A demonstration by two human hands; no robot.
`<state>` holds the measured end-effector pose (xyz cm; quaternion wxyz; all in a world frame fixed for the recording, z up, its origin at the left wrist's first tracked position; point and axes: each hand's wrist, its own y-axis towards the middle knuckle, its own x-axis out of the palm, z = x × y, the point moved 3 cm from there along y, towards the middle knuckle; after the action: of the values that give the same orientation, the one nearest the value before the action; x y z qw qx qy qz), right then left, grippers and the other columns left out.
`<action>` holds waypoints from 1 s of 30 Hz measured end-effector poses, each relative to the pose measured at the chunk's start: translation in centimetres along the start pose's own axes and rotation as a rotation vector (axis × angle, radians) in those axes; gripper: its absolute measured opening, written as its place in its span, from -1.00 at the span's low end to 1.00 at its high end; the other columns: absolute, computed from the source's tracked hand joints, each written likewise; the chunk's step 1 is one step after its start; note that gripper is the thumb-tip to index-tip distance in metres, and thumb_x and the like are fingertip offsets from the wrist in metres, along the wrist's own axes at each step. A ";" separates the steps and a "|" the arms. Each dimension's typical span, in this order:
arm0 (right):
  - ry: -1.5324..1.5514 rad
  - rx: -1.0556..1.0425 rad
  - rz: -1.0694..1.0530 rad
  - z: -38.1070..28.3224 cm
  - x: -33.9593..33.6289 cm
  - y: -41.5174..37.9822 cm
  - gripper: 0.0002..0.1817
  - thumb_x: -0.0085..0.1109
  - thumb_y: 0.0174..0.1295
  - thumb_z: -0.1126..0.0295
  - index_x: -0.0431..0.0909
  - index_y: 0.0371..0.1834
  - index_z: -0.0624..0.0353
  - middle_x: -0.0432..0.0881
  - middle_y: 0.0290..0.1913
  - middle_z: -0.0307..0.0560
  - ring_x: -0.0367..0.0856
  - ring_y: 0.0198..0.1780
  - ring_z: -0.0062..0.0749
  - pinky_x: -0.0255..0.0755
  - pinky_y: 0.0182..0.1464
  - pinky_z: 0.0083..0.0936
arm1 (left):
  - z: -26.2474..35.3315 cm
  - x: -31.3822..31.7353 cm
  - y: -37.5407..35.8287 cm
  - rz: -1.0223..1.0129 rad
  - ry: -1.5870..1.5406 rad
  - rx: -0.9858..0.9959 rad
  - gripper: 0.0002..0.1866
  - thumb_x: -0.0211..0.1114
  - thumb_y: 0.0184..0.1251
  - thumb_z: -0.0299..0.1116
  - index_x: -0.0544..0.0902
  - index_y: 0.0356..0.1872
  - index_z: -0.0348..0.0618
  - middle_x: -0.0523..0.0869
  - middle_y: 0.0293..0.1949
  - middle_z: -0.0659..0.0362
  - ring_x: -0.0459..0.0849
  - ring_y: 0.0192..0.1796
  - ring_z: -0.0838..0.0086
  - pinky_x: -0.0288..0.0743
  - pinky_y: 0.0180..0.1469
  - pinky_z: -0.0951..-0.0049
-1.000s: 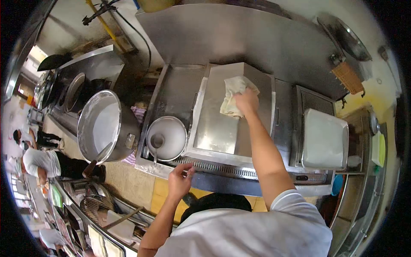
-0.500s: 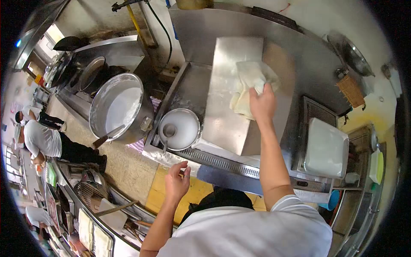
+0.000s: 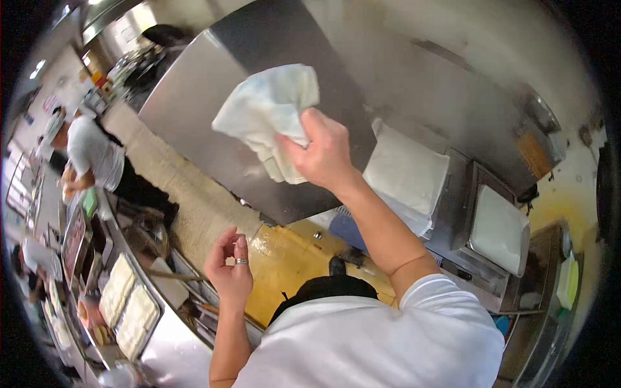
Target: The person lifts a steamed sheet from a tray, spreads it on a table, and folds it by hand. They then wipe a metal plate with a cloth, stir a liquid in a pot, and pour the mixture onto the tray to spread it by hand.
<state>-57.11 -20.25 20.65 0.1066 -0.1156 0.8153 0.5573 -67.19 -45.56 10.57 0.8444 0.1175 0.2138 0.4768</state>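
My right hand (image 3: 323, 150) grips a folded white cloth (image 3: 268, 113) and, through it, the edge of a large steel lid (image 3: 194, 110), which is swung up and fills the upper left of the view. Under the raised lid a white sheet (image 3: 404, 171) lies on the steamer. My left hand (image 3: 228, 270) hangs free below, fingers loosely curled, a ring on one finger, holding nothing.
A flat white tray (image 3: 497, 227) sits on the steel counter to the right. Trays of food (image 3: 126, 304) line a counter at lower left. People in white shirts (image 3: 97, 155) work at the far left. Yellow floor (image 3: 291, 258) shows below the lid.
My right hand has lifted the steel lid with the cloth from flat to steeply raised, hiding the pots behind it. The white sheet underneath is now exposed. My left hand dropped slightly away from the counter.
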 end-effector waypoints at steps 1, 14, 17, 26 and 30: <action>0.058 -0.056 -0.009 -2.5 1.7 -0.1 -0.62 0.54 0.04 0.35 0.42 -0.40 0.19 0.49 -0.46 0.03 0.58 -0.43 0.07 0.44 -0.39 -0.19 | 0.7 -2.2 -1.0 0.030 0.033 -0.004 -0.76 0.35 0.45 -0.48 0.70 0.06 -0.35 0.78 -0.27 0.16 0.66 -0.31 0.61 0.55 -0.22 0.55; 0.545 -0.531 -0.614 -32.5 23.2 -12.1 -0.69 0.46 0.04 0.31 0.51 -0.31 0.18 0.62 -0.34 0.06 0.68 -0.33 0.08 0.55 -0.31 -0.15 | -3.3 -25.8 -19.3 0.680 0.178 -0.284 -0.76 0.39 0.39 -0.49 0.74 0.04 -0.28 0.80 -0.29 0.15 0.67 -0.37 0.62 0.54 -0.30 0.56; 0.702 -0.593 -0.776 -36.7 26.5 -15.1 -0.70 0.45 0.04 0.32 0.50 -0.31 0.18 0.62 -0.33 0.07 0.66 -0.30 0.13 0.55 -0.28 -0.11 | -4.6 -27.0 -22.7 0.853 0.160 -0.384 -0.75 0.40 0.38 -0.48 0.74 0.04 -0.28 0.80 -0.29 0.15 0.68 -0.36 0.61 0.55 -0.29 0.55; 1.033 -0.726 -1.178 -50.7 34.0 -29.2 -0.72 0.45 0.09 0.32 0.51 -0.32 0.17 0.63 -0.38 0.16 0.64 -0.28 0.25 0.51 -0.25 -0.01 | -5.2 -29.7 -31.6 1.326 0.239 -0.610 -0.76 0.42 0.37 -0.49 0.74 0.03 -0.27 0.79 -0.32 0.17 0.65 -0.37 0.64 0.55 -0.31 0.56; 1.037 -0.746 -1.373 -54.6 37.1 -34.7 -0.71 0.39 0.14 0.27 0.51 -0.25 0.20 0.67 -0.34 0.24 0.66 -0.23 0.29 0.53 -0.17 0.05 | -4.5 -29.2 -33.4 1.478 0.287 -0.695 -0.77 0.40 0.39 -0.50 0.74 0.03 -0.28 0.75 -0.34 0.21 0.62 -0.39 0.67 0.51 -0.34 0.58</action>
<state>-84.16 -85.98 -1.78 -0.0086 -0.8323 0.2829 0.4767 -57.32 -87.89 0.45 0.2663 -0.1018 0.0275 0.9581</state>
